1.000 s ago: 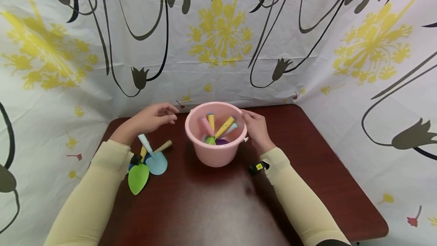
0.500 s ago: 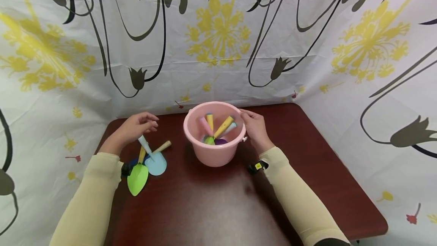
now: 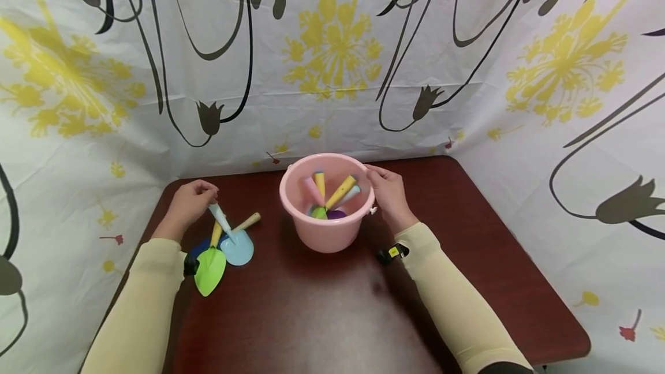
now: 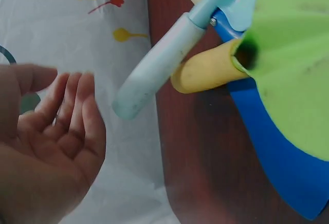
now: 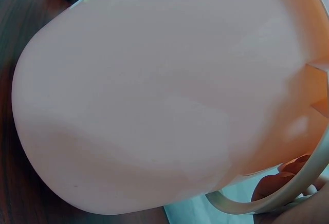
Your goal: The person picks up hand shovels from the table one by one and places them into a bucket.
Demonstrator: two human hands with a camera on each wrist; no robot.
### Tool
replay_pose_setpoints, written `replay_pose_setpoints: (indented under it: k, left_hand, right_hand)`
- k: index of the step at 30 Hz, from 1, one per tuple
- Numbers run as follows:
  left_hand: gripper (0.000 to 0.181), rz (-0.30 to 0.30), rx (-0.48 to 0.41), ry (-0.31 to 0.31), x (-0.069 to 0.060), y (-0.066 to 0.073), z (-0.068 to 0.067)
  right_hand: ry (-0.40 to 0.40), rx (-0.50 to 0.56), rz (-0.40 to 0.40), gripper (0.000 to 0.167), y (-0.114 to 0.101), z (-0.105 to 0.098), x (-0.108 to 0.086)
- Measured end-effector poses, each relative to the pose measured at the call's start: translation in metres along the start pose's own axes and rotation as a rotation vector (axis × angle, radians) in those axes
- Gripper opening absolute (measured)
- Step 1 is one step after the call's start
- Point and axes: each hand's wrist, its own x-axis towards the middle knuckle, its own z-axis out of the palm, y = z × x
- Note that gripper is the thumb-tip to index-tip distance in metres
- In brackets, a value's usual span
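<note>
My left hand (image 3: 188, 205) hovers by the handle of a light blue toy shovel (image 3: 239, 249). In the left wrist view its fingers bend loosely, and a small gap separates them from that handle (image 4: 154, 70). A green toy trowel (image 3: 210, 273) with a yellow handle lies beside the shovel, over a blue tool (image 4: 288, 167) that is partly covered. My right hand (image 3: 388, 199) grips the rim of a pink bucket (image 3: 327, 239) at its right side; in the right wrist view the bucket's wall fills most of the picture.
Several toy tools stand in the bucket, among them a yellow handle (image 3: 341, 192) and a pink handle (image 3: 314, 191). A beige handle (image 3: 248, 222) sticks out behind the shovel. Patterned cloth (image 3: 332, 126) hangs around the dark red table (image 3: 332, 316).
My left hand has moved left and down, from beside the bucket to the shovel's handle. The right hand stays on the bucket, which has not visibly moved.
</note>
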Motion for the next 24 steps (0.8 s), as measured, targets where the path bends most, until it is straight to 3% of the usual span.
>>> replay_pose_setpoints:
  k: [5, 8, 11, 16, 24]
  left_hand:
    - [0.047, -0.119, 0.018, 0.15, 0.003, -0.011, 0.0]
    - [0.05, -0.178, 0.017, 0.191, 0.004, -0.016, -0.001]
    - [0.055, -0.214, 0.024, 0.173, 0.006, -0.022, -0.001]
    - [0.067, -0.267, 0.042, 0.08, 0.008, -0.028, 0.003]
    - [0.073, -0.277, 0.013, -0.003, 0.011, -0.033, 0.008]
  right_hand:
    - [-0.005, 0.004, 0.002, 0.032, 0.0, 0.0, 0.001]
    - [-0.007, 0.003, 0.005, 0.032, 0.001, 0.0, 0.001]
    - [-0.004, -0.003, -0.001, 0.033, 0.001, 0.0, 0.002]
    - [-0.001, -0.005, 0.001, 0.032, 0.0, 0.0, 0.002]
    - [0.001, 0.004, 0.013, 0.032, 0.002, 0.0, 0.002]
